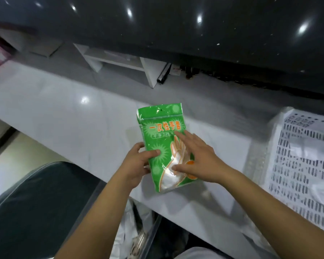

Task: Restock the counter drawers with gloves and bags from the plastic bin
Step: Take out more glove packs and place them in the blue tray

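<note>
Glove packet [162, 144], green, printed with orange characters: near the white countertop's [64, 116] front edge. Left hand [138, 161] grips its left edge, thumb on the face. Right hand [196, 157] lies flat, fingers spread, on its front. Perforated white bin [305, 165]: countertop's right end.

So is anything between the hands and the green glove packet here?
No. The left hand grips the green glove packet at its left edge, and the right hand lies flat on its front. No drawer is visible.
</note>
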The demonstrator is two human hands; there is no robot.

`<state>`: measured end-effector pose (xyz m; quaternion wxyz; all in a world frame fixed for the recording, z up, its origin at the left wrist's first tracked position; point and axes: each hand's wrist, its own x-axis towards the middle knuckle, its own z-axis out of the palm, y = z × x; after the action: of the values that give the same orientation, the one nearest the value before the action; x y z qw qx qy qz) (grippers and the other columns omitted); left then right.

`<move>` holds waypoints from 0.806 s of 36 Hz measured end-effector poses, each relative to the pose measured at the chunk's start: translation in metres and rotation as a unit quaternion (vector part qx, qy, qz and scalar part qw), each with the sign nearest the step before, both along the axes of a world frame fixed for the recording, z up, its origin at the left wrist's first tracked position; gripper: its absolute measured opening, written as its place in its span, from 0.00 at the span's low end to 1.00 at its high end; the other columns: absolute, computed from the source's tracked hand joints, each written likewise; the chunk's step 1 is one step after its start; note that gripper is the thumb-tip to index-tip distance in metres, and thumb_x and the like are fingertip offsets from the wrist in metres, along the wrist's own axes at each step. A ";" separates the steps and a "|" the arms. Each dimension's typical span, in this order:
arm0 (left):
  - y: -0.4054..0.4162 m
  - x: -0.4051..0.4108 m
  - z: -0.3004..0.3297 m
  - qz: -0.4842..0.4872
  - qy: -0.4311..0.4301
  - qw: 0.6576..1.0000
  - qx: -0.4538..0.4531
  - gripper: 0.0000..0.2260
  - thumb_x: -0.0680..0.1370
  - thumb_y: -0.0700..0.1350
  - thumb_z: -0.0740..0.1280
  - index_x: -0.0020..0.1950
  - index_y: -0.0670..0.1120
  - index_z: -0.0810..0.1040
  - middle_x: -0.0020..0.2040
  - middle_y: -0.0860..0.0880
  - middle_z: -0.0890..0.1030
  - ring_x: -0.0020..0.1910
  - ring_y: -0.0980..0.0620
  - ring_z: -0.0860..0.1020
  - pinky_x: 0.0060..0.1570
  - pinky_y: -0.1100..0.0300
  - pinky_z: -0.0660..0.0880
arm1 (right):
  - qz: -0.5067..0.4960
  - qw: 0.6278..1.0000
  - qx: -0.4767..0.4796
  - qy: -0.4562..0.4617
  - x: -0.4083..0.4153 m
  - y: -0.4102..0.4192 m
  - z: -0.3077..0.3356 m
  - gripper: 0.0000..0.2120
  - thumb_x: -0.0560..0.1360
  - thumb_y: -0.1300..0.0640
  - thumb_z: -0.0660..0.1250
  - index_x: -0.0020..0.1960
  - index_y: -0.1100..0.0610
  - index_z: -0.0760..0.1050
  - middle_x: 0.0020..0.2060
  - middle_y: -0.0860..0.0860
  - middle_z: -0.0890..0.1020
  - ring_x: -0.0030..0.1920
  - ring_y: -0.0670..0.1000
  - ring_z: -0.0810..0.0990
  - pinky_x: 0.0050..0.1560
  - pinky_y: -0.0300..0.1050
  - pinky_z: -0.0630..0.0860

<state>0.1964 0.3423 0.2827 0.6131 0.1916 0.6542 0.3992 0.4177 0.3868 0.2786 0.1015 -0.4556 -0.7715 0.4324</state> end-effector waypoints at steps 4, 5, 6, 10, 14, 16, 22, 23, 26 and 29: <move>-0.039 0.010 0.012 0.090 -0.052 0.993 0.063 0.20 0.73 0.36 0.72 0.63 0.47 0.74 0.55 0.42 0.85 0.46 0.44 0.85 0.43 0.49 0.81 | -0.128 0.979 -0.048 0.151 0.012 -0.041 0.031 0.47 0.63 0.28 0.70 0.74 0.25 0.47 0.79 0.36 0.53 0.78 0.41 0.52 0.75 0.51 0.55; -0.048 0.013 0.015 0.114 -0.069 0.988 0.078 0.20 0.73 0.36 0.72 0.63 0.48 0.75 0.55 0.43 0.85 0.47 0.45 0.85 0.44 0.50 0.81 | -0.162 0.967 -0.064 0.188 0.014 -0.054 0.038 0.46 0.63 0.28 0.70 0.74 0.25 0.49 0.78 0.33 0.54 0.77 0.39 0.53 0.74 0.48 0.56; -0.058 0.017 0.018 0.135 -0.086 0.983 0.093 0.19 0.74 0.36 0.71 0.63 0.49 0.76 0.55 0.45 0.85 0.47 0.46 0.85 0.44 0.51 0.81 | -0.200 0.950 -0.082 0.227 0.015 -0.067 0.044 0.45 0.63 0.29 0.71 0.74 0.26 0.51 0.77 0.32 0.55 0.77 0.39 0.55 0.73 0.47 0.56; -0.098 0.031 0.030 0.188 -0.150 0.960 0.143 0.18 0.74 0.37 0.70 0.61 0.53 0.77 0.54 0.49 0.85 0.49 0.49 0.84 0.39 0.56 0.80 | -0.358 0.839 -0.209 0.353 0.013 -0.124 0.055 0.43 0.63 0.38 0.77 0.72 0.29 0.61 0.75 0.42 0.66 0.73 0.48 0.67 0.70 0.57 0.66; -0.134 0.046 0.039 0.203 -0.194 0.943 0.180 0.25 0.73 0.37 0.71 0.67 0.54 0.74 0.57 0.49 0.85 0.50 0.49 0.84 0.40 0.55 0.81 | -0.405 0.730 -0.364 0.413 0.017 -0.170 0.054 0.40 0.61 0.49 0.76 0.72 0.41 0.67 0.64 0.51 0.78 0.62 0.59 0.78 0.52 0.61 0.80; -0.152 0.053 0.042 0.191 -0.203 0.942 0.188 0.27 0.70 0.39 0.72 0.67 0.55 0.74 0.59 0.49 0.84 0.54 0.47 0.83 0.43 0.53 0.81 | -0.403 0.712 -0.379 0.432 0.018 -0.189 0.057 0.35 0.67 0.56 0.73 0.73 0.45 0.68 0.60 0.53 0.82 0.54 0.58 0.83 0.44 0.58 0.82; -0.195 0.085 0.046 0.113 -0.231 0.941 0.219 0.27 0.67 0.41 0.75 0.65 0.53 0.74 0.58 0.48 0.84 0.54 0.47 0.84 0.43 0.53 0.82 | -0.458 0.749 -0.234 0.417 0.035 -0.241 0.064 0.23 0.76 0.64 0.66 0.67 0.46 0.75 0.48 0.50 0.86 0.39 0.50 0.83 0.34 0.47 0.79; -0.201 0.092 0.047 0.091 -0.229 0.941 0.231 0.27 0.67 0.40 0.76 0.64 0.53 0.74 0.57 0.48 0.85 0.54 0.48 0.84 0.42 0.54 0.82 | -0.467 0.751 -0.217 0.413 0.041 -0.250 0.066 0.21 0.76 0.64 0.66 0.65 0.46 0.76 0.47 0.50 0.86 0.38 0.49 0.84 0.33 0.46 0.79; -0.214 0.109 0.055 -0.005 -0.236 0.932 0.276 0.28 0.68 0.39 0.78 0.65 0.53 0.75 0.58 0.48 0.84 0.56 0.47 0.83 0.46 0.54 0.81 | -0.491 0.734 -0.195 0.427 0.065 -0.274 0.075 0.21 0.75 0.65 0.66 0.63 0.46 0.77 0.46 0.49 0.87 0.37 0.48 0.85 0.32 0.44 0.79; -0.219 0.120 0.068 -0.117 -0.280 0.897 0.322 0.27 0.68 0.43 0.78 0.65 0.55 0.77 0.61 0.48 0.82 0.60 0.47 0.81 0.53 0.53 0.79 | -0.529 0.702 -0.178 0.442 0.092 -0.291 0.089 0.27 0.67 0.59 0.70 0.64 0.41 0.76 0.51 0.53 0.86 0.38 0.51 0.83 0.34 0.43 0.76</move>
<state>0.3162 0.1235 0.3502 0.7180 0.3337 0.2639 0.5508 0.5097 0.0954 0.3675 0.5600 -0.5548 -0.1789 0.5887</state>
